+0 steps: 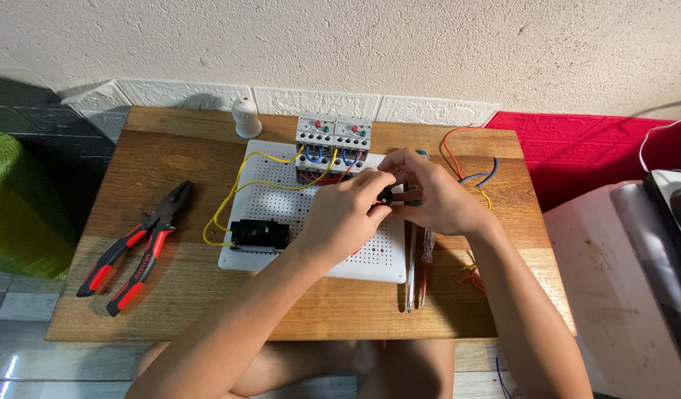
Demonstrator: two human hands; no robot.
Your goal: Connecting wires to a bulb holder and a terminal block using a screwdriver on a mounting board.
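Head view, looking down on a low wooden table set against a rough white wall

Left hand curled over the middle of a white perforated mounting board, fingers bent and closed around a small black round part, thumb and fingertips pinching it from the left

Right hand meeting it from the right, fingers folded in and pressed against the same black part, both hands touching each other over the board; exactly how much of the part sits in which hand, hard to tell, most of it hidden by fingers

Black part held just above the board's upper middle, just in front of two grey-white relay modules with red and green buttons, mounted at the board's far edge

Yellow wires looping from the modules down the board's left side to a black rectangular component at the lower left corner; short blue wire loops under the modules

Red-and-black combination pliers lying on the table left of the board, well apart from the hands, jaws pointing away

Slim screwdrivers lying beside the board's right edge, under the right wrist

Loose red, blue and orange wires at the table's right side; white porcelain lamp holder at the far edge

Green woven object far left; white appliance far right; red mat behind it
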